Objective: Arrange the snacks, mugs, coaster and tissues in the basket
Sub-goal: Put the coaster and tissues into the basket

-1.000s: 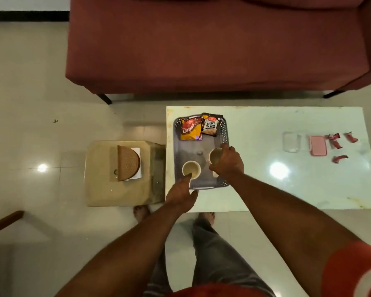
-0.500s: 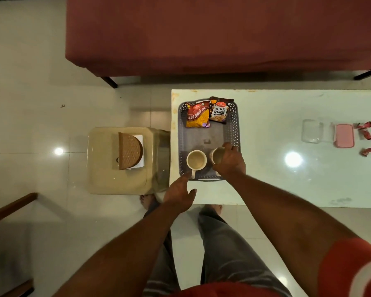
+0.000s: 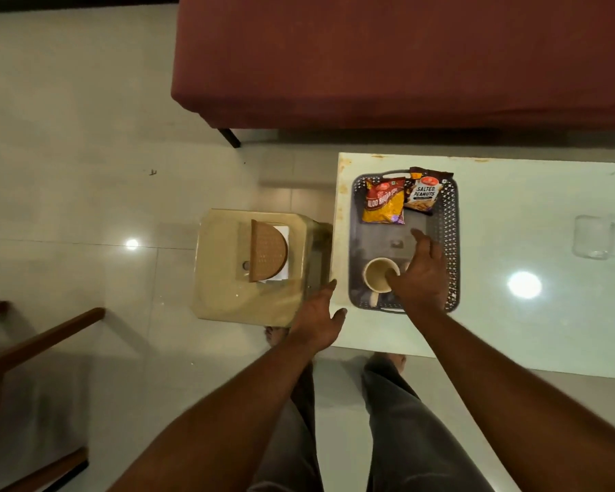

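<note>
My left hand [image 3: 318, 316] has let go of the mug [image 3: 380, 275] and swung out left, open with fingers spread, off the bench [image 3: 512, 243] edge toward the stool [image 3: 221, 264]. My right hand [image 3: 421, 278] still lies over the second mug, hiding it, thumb against the first mug's rim; I cannot tell if it grips. I judge the mugs placed, so the coaster and tissues are next.

The count:
- one basket [image 3: 453, 243] under my right hand
- two snack packets [image 3: 384, 200] [image 3: 423, 193] beyond its fingertips
- one mug showing
- one coaster [image 3: 268, 250] lying on the tissues [image 3: 283, 230], beyond my left hand
</note>
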